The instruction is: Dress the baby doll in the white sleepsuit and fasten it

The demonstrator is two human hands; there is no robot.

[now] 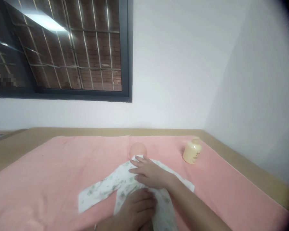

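A baby doll lies on the pink cloth, its smooth round head (138, 149) pointing away from me. It wears a white long-sleeved baby garment (100, 194) with a small green and grey print, one sleeve spread out to each side. My right hand (149, 172) rests on the upper chest of the garment, fingers apart and stretched out. Nearer to me, my left hand (139, 207) is closed at the middle of the garment, fingers curled and slightly blurred. The fabric under its fingertips is partly hidden.
A cream-yellow bottle (192, 152) stands on the pink cloth (50, 179) to the right of the doll. The cloth covers a tan table (231, 154) whose far edge meets a white wall. A dark-framed barred window (126, 64) is at upper left.
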